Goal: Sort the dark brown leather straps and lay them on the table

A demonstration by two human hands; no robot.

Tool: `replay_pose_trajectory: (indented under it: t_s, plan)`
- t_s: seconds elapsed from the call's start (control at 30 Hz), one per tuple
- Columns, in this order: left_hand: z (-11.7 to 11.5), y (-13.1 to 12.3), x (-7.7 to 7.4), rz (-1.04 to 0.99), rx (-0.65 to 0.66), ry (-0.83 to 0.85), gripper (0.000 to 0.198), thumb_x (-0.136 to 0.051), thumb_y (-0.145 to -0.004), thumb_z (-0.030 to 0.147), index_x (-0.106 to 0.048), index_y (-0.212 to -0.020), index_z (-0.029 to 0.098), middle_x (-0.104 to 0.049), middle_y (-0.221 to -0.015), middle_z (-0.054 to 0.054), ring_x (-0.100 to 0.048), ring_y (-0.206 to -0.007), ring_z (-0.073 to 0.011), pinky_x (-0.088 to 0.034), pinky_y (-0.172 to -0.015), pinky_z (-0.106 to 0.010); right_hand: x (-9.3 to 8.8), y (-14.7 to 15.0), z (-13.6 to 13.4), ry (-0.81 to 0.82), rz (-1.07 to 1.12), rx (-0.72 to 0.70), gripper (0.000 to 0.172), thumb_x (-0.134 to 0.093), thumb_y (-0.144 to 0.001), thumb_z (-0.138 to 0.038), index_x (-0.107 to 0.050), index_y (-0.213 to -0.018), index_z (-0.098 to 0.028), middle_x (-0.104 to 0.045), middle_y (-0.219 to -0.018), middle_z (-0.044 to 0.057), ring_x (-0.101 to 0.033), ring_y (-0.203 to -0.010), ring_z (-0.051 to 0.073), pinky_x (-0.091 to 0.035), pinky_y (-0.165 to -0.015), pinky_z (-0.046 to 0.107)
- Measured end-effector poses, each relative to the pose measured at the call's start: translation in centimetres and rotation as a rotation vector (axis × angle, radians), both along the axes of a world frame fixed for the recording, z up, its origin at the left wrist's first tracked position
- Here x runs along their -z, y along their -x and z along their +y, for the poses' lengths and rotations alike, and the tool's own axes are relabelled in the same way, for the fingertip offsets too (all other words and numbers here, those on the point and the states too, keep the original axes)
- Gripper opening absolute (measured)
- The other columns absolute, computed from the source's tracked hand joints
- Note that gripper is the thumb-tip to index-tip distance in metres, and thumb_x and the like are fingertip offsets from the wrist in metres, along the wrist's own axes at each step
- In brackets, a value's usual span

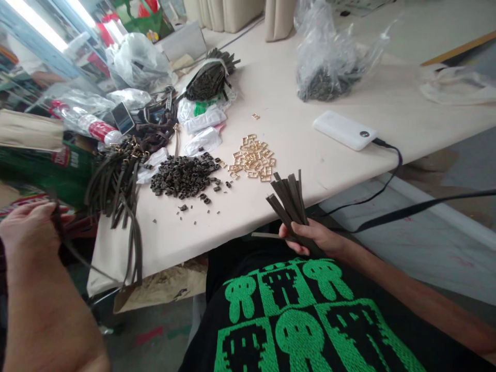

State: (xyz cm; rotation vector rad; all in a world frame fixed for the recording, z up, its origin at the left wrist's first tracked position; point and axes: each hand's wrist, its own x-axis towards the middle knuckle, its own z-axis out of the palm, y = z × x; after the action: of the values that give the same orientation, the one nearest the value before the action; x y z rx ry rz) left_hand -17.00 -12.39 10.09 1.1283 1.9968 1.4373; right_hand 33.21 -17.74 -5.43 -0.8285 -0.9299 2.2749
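My right hand is closed round a bundle of flat dark grey-brown straps in front of my shirt. One strap of that bundle sticks out sideways to the left. At the far left, my left hand is closed on a dark strap that trails down toward the table edge; motion blurs its fingertips. Near it, finished-looking straps with gold buckles hang over the table's left corner. A heap of small dark strap loops lies on the table, beside a pile of rectangular gold buckles.
On the pale table lie a white power bank with a black cable, a clear plastic bag of dark pieces, and a tied strap bundle. A red-labelled bottle and plastic bags crowd the left. Below stands a cardboard piece.
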Motion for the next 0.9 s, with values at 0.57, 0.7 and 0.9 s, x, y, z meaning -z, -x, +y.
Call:
replay_pose_trajectory:
  t_s: [0.57, 0.7, 0.9]
  plan:
    - [1.3, -15.0, 7.3, 0.097, 0.337, -0.058, 0.024, -0.067, -0.080, 0.035, -0.068, -0.096, 0.018, -0.064, -0.068, 0.003, -0.057, -0.057, -0.0090, -0.049, -0.058, -0.023, -1.2, 1.5, 0.4, -0.015, -0.179, -0.085, 0.045, -0.066, -0.082, -0.060, -0.057, -0.078, -0.016, -0.056, -0.053, -0.003, -0.044, -0.040, 0.006, -0.031, -0.038, 0.018]
    - [-2.9, -25.3, 9.2, -0.137, 0.741, 0.135, 0.022, -0.071, -0.078, 0.036, -0.067, -0.093, 0.020, -0.062, -0.066, 0.003, -0.054, -0.055, -0.0085, -0.045, -0.053, -0.022, -1.5, 1.6, 0.6, -0.260, -0.363, -0.105, 0.052, -0.060, -0.085, -0.061, -0.055, -0.060, -0.016, -0.054, -0.053, -0.002, -0.043, -0.042, 0.006, -0.032, -0.040, 0.019]
    - [-4.4, -29.3, 10.7, -0.422, 0.744, 0.258, 0.021, -0.068, -0.081, 0.034, -0.056, -0.073, 0.018, -0.059, -0.059, 0.003, -0.052, -0.054, -0.0079, -0.042, -0.055, -0.021, -1.0, 1.2, 0.1, -0.289, -0.406, -0.093, 0.051, -0.059, -0.085, -0.060, -0.057, -0.061, -0.016, -0.053, -0.051, -0.002, -0.044, -0.041, 0.007, -0.033, -0.040, 0.020]
